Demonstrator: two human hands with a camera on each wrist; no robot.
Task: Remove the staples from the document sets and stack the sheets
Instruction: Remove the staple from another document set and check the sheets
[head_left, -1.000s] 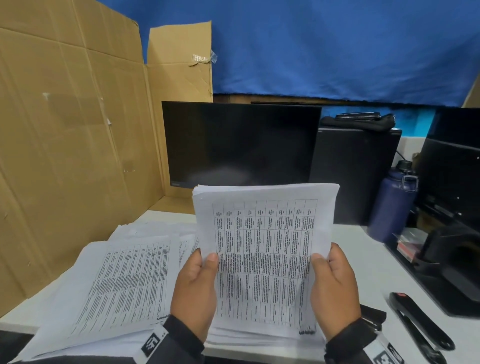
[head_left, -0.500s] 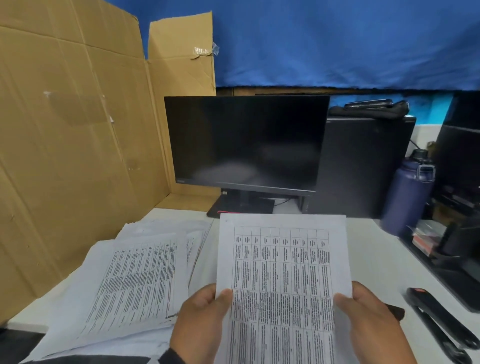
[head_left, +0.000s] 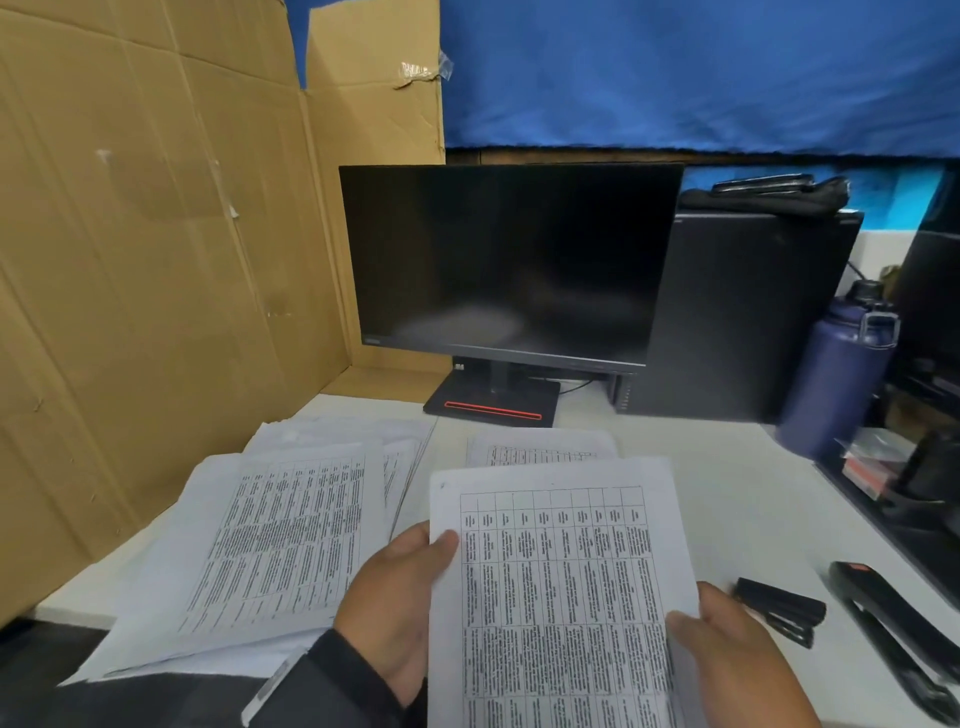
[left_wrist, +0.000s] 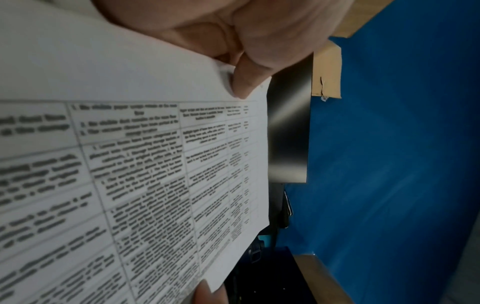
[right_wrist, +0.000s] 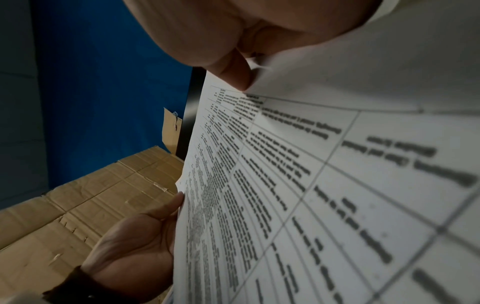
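Note:
I hold a set of printed table sheets (head_left: 561, 587) in both hands above the white desk (head_left: 737, 499). My left hand (head_left: 400, 597) grips its left edge, thumb on top (left_wrist: 244, 82). My right hand (head_left: 727, 654) grips the right edge, thumb on the page (right_wrist: 233, 70). The same sheets fill the left wrist view (left_wrist: 155, 164) and the right wrist view (right_wrist: 311, 185). Another printed sheet (head_left: 540, 447) lies flat just beyond the held set. A spread pile of printed sheets (head_left: 280, 530) covers the desk at the left. No staple is visible.
A black staple remover (head_left: 779, 610) and a black stapler (head_left: 893, 623) lie at the right. A dark monitor (head_left: 509, 265) stands behind, a black computer case (head_left: 737, 312) and a blue bottle (head_left: 836, 374) to its right. Cardboard panels (head_left: 156, 260) wall off the left.
Both hands have lowered the held sheets from upright in front of the monitor toward me and flatter. The monitor stand and a sheet lying on the desk have come into view.

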